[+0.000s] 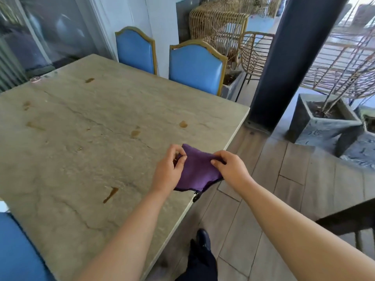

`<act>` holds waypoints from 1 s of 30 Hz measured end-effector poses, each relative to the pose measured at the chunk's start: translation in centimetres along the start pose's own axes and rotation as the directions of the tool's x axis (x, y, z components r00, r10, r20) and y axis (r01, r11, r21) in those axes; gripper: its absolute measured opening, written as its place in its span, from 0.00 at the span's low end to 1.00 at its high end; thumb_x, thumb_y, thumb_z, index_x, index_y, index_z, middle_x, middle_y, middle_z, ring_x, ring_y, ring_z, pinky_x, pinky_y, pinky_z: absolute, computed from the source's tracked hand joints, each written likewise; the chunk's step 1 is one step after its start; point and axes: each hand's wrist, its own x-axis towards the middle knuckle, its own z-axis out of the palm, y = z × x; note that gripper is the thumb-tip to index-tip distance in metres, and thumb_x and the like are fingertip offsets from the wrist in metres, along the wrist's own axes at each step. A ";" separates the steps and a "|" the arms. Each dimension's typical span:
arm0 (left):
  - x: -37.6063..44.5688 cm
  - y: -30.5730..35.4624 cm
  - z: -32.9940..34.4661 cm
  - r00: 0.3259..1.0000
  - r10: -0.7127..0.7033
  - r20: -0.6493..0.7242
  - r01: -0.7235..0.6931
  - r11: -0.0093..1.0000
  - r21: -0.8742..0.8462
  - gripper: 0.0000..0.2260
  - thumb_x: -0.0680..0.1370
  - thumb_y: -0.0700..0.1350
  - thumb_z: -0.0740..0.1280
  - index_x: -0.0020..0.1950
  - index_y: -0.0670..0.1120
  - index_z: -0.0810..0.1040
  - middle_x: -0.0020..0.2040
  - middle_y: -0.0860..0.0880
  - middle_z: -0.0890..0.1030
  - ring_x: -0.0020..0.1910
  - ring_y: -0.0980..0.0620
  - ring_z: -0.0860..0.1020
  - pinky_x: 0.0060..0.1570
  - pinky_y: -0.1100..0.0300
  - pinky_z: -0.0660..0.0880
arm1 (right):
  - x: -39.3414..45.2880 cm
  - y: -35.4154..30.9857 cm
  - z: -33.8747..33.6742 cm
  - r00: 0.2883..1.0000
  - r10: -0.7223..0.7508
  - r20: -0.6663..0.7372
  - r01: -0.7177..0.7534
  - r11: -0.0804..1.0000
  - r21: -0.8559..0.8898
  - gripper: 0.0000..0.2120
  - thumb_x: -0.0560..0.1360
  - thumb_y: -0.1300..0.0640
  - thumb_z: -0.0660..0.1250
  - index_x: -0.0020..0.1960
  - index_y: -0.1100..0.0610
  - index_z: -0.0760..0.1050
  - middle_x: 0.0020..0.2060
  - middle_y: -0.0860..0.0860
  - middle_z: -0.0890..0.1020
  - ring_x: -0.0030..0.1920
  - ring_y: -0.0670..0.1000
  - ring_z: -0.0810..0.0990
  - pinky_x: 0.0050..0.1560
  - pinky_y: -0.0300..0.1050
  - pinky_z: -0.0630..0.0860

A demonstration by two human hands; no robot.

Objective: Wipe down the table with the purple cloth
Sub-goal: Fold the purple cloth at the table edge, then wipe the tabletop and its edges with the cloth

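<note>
- The purple cloth [197, 169] hangs between my hands at the table's [85, 126] right edge, its lower part draping onto the top.
- It looks soft, light and limp; I judge it will bunch unless I fold it into a pad.
- My left hand [169, 169] pinches its upper left edge; my right hand [228, 166] pinches the upper right.
- Brown stains [110, 194] dot the tabletop to my left.
- Blue chairs [195, 67] stand along the far side.

Most of the stone table [85, 122] lies open to a sweeping hand, with only brown spills [110, 194] and a small object at its far-left corner [35, 79], while blue chairs [195, 66] crowd the far edge.
</note>
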 end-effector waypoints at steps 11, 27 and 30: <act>16.6 -1.7 8.7 0.996 0.032 0.088 -0.025 0.997 -0.073 0.13 0.77 0.33 0.64 0.54 0.48 0.83 0.47 0.59 0.78 0.47 0.67 0.75 0.52 0.76 0.67 | 17.2 1.8 -6.0 0.999 0.013 -0.036 -0.014 1.000 -0.025 0.06 0.76 0.53 0.67 0.52 0.49 0.78 0.44 0.45 0.81 0.47 0.47 0.76 0.43 0.37 0.68; 30.7 -2.3 16.6 0.981 -0.156 0.119 0.137 0.978 0.155 0.22 0.79 0.37 0.61 0.73 0.45 0.67 0.71 0.48 0.70 0.70 0.50 0.68 0.64 0.69 0.59 | 35.1 3.5 -7.6 0.981 -0.015 0.192 0.089 0.919 -0.385 0.23 0.75 0.60 0.60 0.69 0.50 0.69 0.60 0.54 0.71 0.58 0.52 0.70 0.56 0.43 0.68; 30.8 -3.4 18.0 0.971 -0.237 -0.016 0.222 0.883 0.413 0.23 0.79 0.37 0.59 0.74 0.42 0.64 0.73 0.45 0.68 0.73 0.48 0.64 0.75 0.52 0.53 | 34.8 4.3 -6.6 0.934 -0.239 0.265 0.357 0.603 -0.714 0.25 0.74 0.54 0.63 0.71 0.48 0.66 0.70 0.55 0.62 0.70 0.59 0.58 0.71 0.58 0.57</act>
